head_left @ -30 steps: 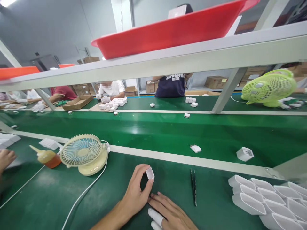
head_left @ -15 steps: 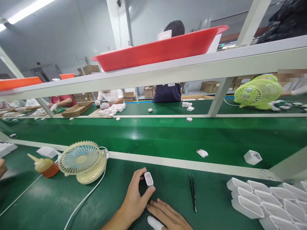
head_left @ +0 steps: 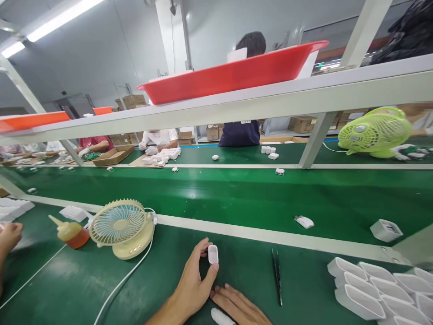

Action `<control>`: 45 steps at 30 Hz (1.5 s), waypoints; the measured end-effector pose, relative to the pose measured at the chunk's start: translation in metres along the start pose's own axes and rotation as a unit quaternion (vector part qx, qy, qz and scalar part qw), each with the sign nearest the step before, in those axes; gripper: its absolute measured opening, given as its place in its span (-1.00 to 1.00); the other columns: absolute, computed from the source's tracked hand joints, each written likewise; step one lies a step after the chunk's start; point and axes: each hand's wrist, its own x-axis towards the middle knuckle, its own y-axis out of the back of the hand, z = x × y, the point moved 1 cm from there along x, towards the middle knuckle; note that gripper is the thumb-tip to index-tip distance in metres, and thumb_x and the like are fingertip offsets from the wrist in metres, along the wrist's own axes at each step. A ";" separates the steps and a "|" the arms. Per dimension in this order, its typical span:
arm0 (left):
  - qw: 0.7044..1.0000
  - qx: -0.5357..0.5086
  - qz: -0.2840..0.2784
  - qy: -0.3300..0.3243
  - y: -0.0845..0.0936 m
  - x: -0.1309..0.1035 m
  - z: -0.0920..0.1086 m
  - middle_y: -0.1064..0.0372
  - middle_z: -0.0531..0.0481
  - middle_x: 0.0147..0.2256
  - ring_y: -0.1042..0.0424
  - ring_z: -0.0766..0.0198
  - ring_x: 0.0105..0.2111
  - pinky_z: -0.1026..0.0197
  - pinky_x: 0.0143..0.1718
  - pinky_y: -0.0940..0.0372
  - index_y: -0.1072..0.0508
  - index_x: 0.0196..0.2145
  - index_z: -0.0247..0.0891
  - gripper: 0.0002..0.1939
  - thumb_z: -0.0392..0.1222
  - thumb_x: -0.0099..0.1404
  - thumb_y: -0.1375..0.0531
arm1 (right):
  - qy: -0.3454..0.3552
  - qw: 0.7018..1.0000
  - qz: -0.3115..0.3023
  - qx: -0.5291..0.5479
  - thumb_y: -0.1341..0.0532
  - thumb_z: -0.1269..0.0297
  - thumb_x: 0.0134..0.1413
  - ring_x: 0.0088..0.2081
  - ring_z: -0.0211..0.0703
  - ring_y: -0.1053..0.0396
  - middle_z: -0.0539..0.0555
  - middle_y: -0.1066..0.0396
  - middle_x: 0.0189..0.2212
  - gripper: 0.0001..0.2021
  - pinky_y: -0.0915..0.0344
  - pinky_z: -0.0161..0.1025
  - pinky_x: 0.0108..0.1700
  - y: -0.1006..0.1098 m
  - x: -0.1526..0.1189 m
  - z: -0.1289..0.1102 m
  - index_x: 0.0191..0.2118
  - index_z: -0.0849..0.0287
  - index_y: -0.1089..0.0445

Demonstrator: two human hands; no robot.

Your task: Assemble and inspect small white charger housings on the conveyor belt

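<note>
My left hand (head_left: 192, 284) pinches a small white plastic shell (head_left: 213, 254) between thumb and fingers, just above the green bench. Lying flat on the bench right below it is my right hand (head_left: 237, 307), fingers spread, with a white cot on one finger. Black tweezers (head_left: 277, 276) lie to the right of both hands. Several open white shells (head_left: 372, 284) are stacked at the bench's right end.
A cream desk fan (head_left: 120, 225) with a white cable and an orange squeeze bottle (head_left: 69, 232) stand on the left. On the green conveyor belt (head_left: 237, 194) ride loose white parts (head_left: 304, 221). A red tray (head_left: 233, 74) sits on the shelf overhead. Other people work across the belt; another person's hand (head_left: 10, 237) shows at far left.
The parts on the belt have drifted to the right. My left hand has turned the shell slightly and lowered it; my right hand stays flat.
</note>
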 end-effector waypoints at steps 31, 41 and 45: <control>1.000 -0.015 -0.002 0.020 0.010 0.004 0.009 -0.43 -0.19 0.14 -0.45 0.04 0.12 -0.04 0.15 -0.37 -0.35 0.22 -0.17 -0.57 0.08 0.56 -0.01 | 0.099 0.973 0.150 -0.146 -0.19 0.30 0.39 0.33 -0.09 -0.30 0.11 -0.50 0.19 -0.77 -0.19 -0.11 0.44 0.008 -0.013 -0.037 0.03 0.20 -0.54; 1.000 -0.009 -0.002 0.013 0.011 0.004 0.012 -0.42 -0.19 0.13 -0.45 0.05 0.11 -0.05 0.16 -0.36 -0.36 0.20 -0.17 -0.58 0.06 0.57 0.00 | 0.098 0.972 0.161 -0.140 -0.21 0.29 0.39 0.33 -0.11 -0.31 0.12 -0.53 0.15 -0.76 -0.15 -0.12 0.46 0.005 -0.012 -0.036 0.03 0.23 -0.54; 1.000 0.000 0.012 -0.004 0.012 0.004 0.013 -0.41 -0.20 0.12 -0.43 0.04 0.13 -0.04 0.14 -0.38 -0.39 0.17 -0.18 -0.61 0.03 0.58 0.01 | 0.109 0.974 0.136 -0.146 -0.20 0.37 0.36 0.34 -0.01 -0.29 0.18 -0.49 0.19 -0.75 -0.24 -0.02 0.42 0.006 -0.014 -0.034 0.05 0.26 -0.53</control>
